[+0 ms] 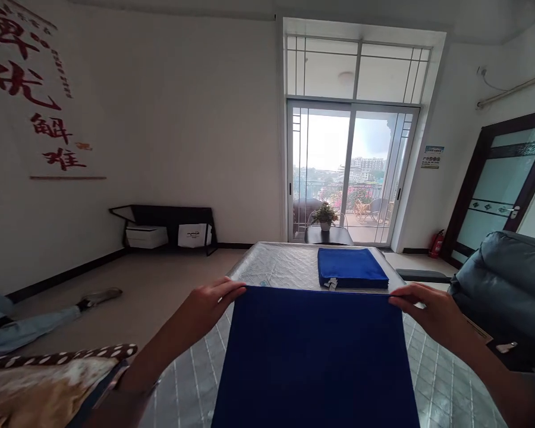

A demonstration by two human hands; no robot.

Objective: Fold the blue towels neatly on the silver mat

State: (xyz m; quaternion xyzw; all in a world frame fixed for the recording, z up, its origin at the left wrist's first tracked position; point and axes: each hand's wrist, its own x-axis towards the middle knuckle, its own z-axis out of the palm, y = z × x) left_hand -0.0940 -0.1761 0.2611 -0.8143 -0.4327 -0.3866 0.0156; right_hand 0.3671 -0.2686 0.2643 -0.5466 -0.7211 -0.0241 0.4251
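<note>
A dark blue cloth panel (pixel 316 356) hangs spread out in front of me, its top edge stretched level between my hands. My left hand (pixel 216 295) pinches the upper left corner. At the upper right corner, my right hand (pixel 425 306) grips the same edge between thumb and fingers. Beyond the panel, a neat stack of folded blue cloth (pixel 352 266) lies on the table, with a small whitish tag at its near edge. The panel's lower part runs out of view at the bottom.
A silvery quilted cover (pixel 280 261) lies over the table. To the right stands a dark leather armchair (pixel 508 291). At the left are a person's leg (pixel 40 327) and a polka-dot cloth (pixel 71 356). A potted plant (pixel 325 216) stands on a small table near the glass sliding door (pixel 321 160).
</note>
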